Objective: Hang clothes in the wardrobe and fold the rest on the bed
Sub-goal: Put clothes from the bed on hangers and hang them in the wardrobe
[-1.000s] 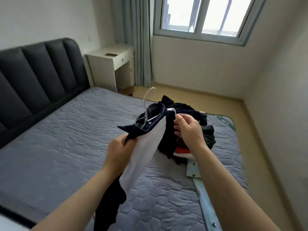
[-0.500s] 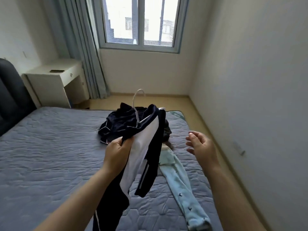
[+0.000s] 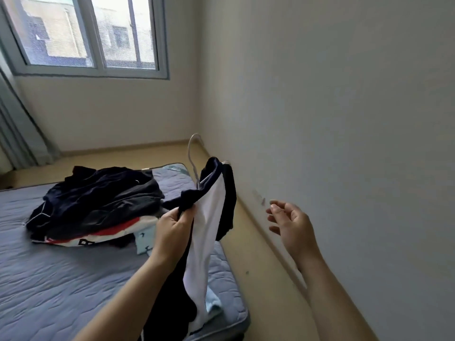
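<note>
head view: the left hand (image 3: 172, 232) grips a bunched navy edge of the navy-and-white garment (image 3: 209, 217), its fingers curled tight round the fabric. the garment sits on a white hanger (image 3: 194, 156), whose hook rises above the cloth. it is held up in the air over the near right part of the bed (image 3: 61, 279). its white panel and dark lower part hang down past the left forearm toward the bottom edge of the picture.

the right hand (image 3: 293, 225) is released, palm turned toward the left, fingers loosely spread and slightly bent, holding nothing. it hovers to the right of the garment, apart from it, over the strip of floor (image 3: 261, 267) between the bed and the wall (image 3: 344, 119).

on the grey quilted bed, behind and to the left of the left hand, lies a pile of clothes (image 3: 98, 200). dark navy and black pieces are on top, with something white, red and black underneath. a light blue garment (image 3: 142, 242) pokes out from under the pile's near side, just beside the left hand.

a window (image 3: 83, 35) fills the upper left, with a grey curtain (image 3: 17, 134) at the left edge.
</note>
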Motion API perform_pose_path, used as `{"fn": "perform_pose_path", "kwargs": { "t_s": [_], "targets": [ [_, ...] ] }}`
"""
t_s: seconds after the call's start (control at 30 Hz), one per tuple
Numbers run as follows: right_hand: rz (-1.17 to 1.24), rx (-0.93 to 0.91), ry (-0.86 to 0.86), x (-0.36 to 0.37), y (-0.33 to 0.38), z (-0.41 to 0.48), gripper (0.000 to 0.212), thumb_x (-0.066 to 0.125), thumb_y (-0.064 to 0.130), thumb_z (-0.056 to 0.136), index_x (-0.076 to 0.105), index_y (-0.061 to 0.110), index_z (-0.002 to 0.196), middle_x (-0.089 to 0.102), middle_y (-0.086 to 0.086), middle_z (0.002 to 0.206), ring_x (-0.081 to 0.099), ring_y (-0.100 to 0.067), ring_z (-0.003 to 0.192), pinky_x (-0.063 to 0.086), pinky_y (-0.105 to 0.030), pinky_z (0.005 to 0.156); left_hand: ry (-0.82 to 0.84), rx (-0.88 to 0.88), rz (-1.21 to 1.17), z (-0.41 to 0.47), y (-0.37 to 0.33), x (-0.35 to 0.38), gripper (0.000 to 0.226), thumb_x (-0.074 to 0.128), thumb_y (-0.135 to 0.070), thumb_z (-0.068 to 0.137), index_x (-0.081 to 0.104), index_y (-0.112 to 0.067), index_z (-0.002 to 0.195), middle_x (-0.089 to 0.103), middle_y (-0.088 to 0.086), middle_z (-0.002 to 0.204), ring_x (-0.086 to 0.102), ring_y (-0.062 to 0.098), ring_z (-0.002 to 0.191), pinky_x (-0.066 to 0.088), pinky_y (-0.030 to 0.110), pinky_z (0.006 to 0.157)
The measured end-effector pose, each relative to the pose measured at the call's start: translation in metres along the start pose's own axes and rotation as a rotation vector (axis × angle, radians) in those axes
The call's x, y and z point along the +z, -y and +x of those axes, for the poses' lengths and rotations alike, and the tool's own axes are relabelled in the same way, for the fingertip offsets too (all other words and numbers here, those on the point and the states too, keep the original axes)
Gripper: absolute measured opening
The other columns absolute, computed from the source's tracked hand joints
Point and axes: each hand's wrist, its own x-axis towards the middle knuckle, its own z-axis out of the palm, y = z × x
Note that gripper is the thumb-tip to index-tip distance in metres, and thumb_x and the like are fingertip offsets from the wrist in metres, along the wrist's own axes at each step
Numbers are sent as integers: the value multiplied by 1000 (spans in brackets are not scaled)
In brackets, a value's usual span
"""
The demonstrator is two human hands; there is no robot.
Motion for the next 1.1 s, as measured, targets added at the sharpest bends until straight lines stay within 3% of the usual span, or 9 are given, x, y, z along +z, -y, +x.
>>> {"fn": "perform_pose_path", "kwargs": {
  "t_s": [0.1,0.27,0.33,0.5,0.7,0.87,1.1],
  "targets": [
    [-38,3,-39,-55,-10,15,14,53,19,97,64,17,107,68,-5,101,65,-20,91,55,-42,87,24,-36,-5,-8,-3,55,52,55,-36,95,43,4,64,29,-3,46,23,14,43,16,28,48],
    [-41,36,-76,-118,-28,46,12,53,21,97,64,22,102,69,-2,99,66,-19,91,56,-39,85,40,-38,-2,-11,-5,132,43,57,-31,94,43,-7,61,31,1,50,25,14,45,17,29,49],
    [-42,33,-100,-134,-32,64,11,53,20,97,63,24,100,69,-2,96,67,-18,88,57,-38,84,26,-31,35,-3,-5,158,45,57,-31,94,45,-5,59,34,-2,48,28,10,43,19,26,45],
    [-72,16,-149,-164,-43,124,14,52,21,97,64,22,104,70,1,99,67,-15,89,57,-34,82,113,-41,-23,40,1,222,49,58,-33,93,52,8,68,43,3,55,36,13,52,25,27,51],
    [-99,4,-191,-183,-44,202,15,52,22,97,64,22,106,69,4,100,66,-11,93,56,-31,83,225,-33,-39,103,3,287,52,59,-37,91,47,4,63,37,3,55,32,13,53,23,29,53],
    [-121,-1,-176,-191,-50,270,17,52,25,98,63,22,110,68,4,104,65,-9,96,56,-30,83,256,17,16,151,-1,330,44,59,-37,90,43,-13,56,31,-2,47,26,12,44,17,20,41],
    [-131,-30,-123,-193,-69,382,19,53,25,97,64,22,112,68,6,103,65,-11,97,55,-34,87,246,138,185,231,1,376,49,62,-36,89,37,-19,50,28,-8,46,25,9,45,17,28,49]
  ]
}}
